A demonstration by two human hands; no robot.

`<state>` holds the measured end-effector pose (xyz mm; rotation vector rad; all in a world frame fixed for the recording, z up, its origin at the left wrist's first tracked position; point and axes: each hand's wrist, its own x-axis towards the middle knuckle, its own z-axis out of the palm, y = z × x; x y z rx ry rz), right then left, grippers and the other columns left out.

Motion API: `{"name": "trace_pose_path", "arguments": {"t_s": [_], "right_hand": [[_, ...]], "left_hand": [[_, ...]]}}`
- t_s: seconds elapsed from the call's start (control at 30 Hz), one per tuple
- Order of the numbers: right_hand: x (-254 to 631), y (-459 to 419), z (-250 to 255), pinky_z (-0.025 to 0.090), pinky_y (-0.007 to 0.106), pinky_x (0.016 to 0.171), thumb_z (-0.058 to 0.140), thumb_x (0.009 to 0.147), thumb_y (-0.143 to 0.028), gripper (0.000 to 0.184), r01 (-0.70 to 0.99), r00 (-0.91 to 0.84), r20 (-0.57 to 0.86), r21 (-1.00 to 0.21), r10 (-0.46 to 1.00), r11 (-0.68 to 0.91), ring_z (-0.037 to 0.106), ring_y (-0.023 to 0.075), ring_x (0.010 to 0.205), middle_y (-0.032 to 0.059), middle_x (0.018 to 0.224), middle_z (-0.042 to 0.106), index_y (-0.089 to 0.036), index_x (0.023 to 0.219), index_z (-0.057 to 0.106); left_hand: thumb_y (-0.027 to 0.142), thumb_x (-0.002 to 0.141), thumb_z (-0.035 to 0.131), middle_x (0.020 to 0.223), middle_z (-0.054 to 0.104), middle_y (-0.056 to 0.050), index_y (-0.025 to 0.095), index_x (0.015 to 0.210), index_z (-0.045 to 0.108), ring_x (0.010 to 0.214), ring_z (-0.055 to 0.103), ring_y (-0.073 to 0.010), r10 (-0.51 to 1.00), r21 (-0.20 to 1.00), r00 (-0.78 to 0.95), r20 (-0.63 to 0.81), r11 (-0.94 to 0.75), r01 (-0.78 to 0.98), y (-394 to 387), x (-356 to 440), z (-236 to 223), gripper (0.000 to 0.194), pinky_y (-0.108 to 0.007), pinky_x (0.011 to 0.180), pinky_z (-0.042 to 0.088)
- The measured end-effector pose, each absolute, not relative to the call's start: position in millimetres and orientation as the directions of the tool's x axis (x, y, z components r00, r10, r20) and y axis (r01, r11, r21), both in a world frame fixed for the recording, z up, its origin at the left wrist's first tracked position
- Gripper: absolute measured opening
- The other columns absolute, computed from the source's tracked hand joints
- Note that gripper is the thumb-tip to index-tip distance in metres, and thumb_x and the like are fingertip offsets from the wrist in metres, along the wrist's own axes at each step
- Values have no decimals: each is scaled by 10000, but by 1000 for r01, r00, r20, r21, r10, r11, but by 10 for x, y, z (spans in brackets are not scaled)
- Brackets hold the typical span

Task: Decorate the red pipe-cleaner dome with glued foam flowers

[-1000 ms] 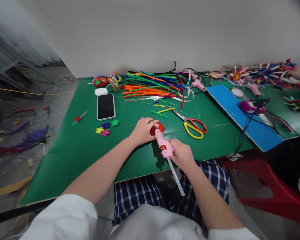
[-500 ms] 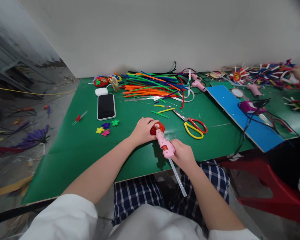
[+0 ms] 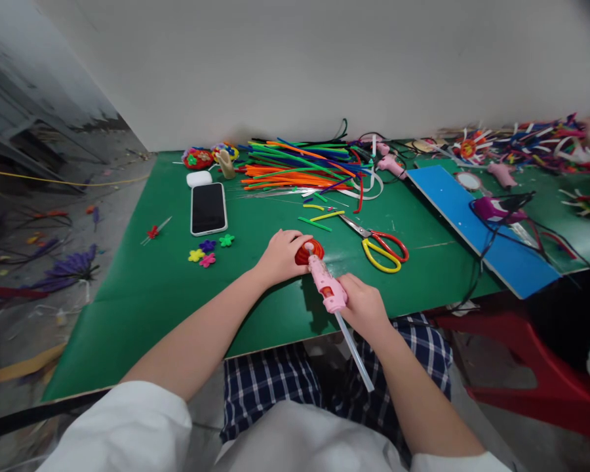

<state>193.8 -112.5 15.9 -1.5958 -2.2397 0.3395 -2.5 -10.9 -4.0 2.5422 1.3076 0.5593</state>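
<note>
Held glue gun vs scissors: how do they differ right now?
The pink glue gun is gripped in the right hand; the scissors lie flat on the green table, untouched.
The glue gun's body is pink; the scissors have metal blades, one red handle and one yellow.
The glue gun's front end is at the red coil; the scissors' tips point at short cut strips.
Shared: both are hand tools.

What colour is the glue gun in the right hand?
The glue gun is pink; it shows best in the head view.
</note>
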Motion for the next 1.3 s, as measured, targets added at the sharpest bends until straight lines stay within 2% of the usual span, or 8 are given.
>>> {"name": "trace_pose_path", "arguments": {"t_s": [0.27,0.47,0.6,0.7,0.8,0.9,1.1,1.3], "right_hand": [[1961,-1143,197,276,243,511,520,783,-385,193,858,-297,136,-395,945,327,487,126,600,4,729,539,-193,760,512],[1990,-1143,218,302,240,524,511,782,-344,153,865,-268,146,-400,952,304,526,141,660,18,775,564,-198,815,538],[2093,-1100,228,325,246,529,530,764,-344,176,892,-151,187,-396,971,216,543,159,713,31,850,582,-207,873,548],[2289,-1019,246,353,259,554,539,755,-380,262,911,-9,240,-397,971,107,549,185,777,47,939,580,-217,961,540],[2550,-910,263,363,281,572,532,748,-412,349,929,159,280,-367,947,-47,544,217,825,75,996,568,-212,1034,525],[2760,-812,253,353,294,576,498,756,-414,337,923,275,298,-349,914,-164,533,233,827,87,981,567,-204,1016,541],[2868,-735,159,350,296,581,482,758,-405,309,913,332,341,-350,880,-210,521,227,809,84,947,567,-204,983,549],[2912,-654,174,345,294,575,484,758,-418,332,922,324,321,-318,890,-222,523,228,814,84,965,566,-214,1011,548]], "left_hand": [[471,656,598,1136,520,-123,171,1195,488,1077,482,-265,818,372,528,229,-575,728,-100,-32,-54,627,-514,997,271],[549,652,593,1127,524,-119,181,1193,486,1089,478,-264,824,377,519,226,-565,734,-111,-16,-50,663,-516,1009,253],[628,614,597,1172,508,-136,171,1248,432,1138,443,-286,824,400,529,204,-563,723,-127,-44,-11,799,-529,1024,228],[601,626,612,1267,457,-138,185,1319,330,1206,388,-288,804,449,557,208,-584,676,-160,-119,88,856,-516,1033,237],[471,738,569,1288,456,-102,205,1270,395,1230,376,-235,763,453,557,327,-644,616,-211,-203,208,619,-442,1052,257],[277,822,460,1237,508,-77,210,1169,504,1213,407,-202,709,394,566,421,-705,590,-249,-250,264,357,-418,1048,275],[183,779,460,1187,549,-70,250,1118,578,1175,448,-225,614,233,656,439,-783,577,-232,-268,216,366,-473,1015,298],[184,759,479,1167,566,-69,265,1117,586,1135,478,-233,620,254,648,443,-780,572,-208,-259,193,382,-487,986,327]]}}
